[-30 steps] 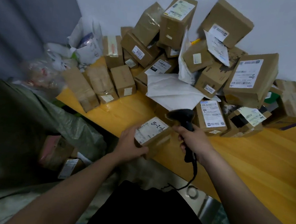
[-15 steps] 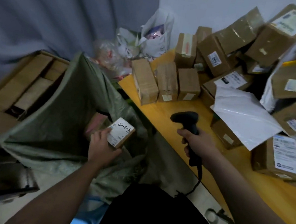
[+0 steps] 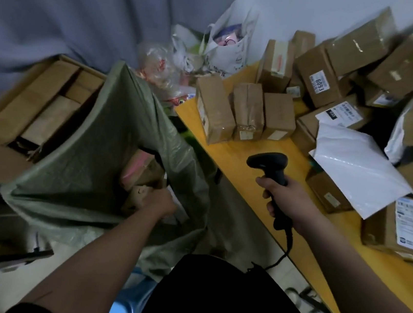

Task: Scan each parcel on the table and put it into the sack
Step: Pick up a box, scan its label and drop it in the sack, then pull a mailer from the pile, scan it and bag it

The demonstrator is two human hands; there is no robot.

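My left hand reaches down into the open green woven sack, fingers curled on a small brown parcel low in its mouth. Another parcel with pink tape lies deeper in the sack. My right hand grips the handle of a black barcode scanner over the yellow table's near edge, its cable hanging down. Several brown parcels and a white mailer bag are piled on the table.
An open cardboard carton with boxes inside stands left of the sack, against a grey curtain. Plastic bags sit at the table's far left corner. A blue stool is below me.
My left hand carried the small labelled parcel from the table edge leftward and down into the sack. My view swung left. The right hand kept hold of the scanner.
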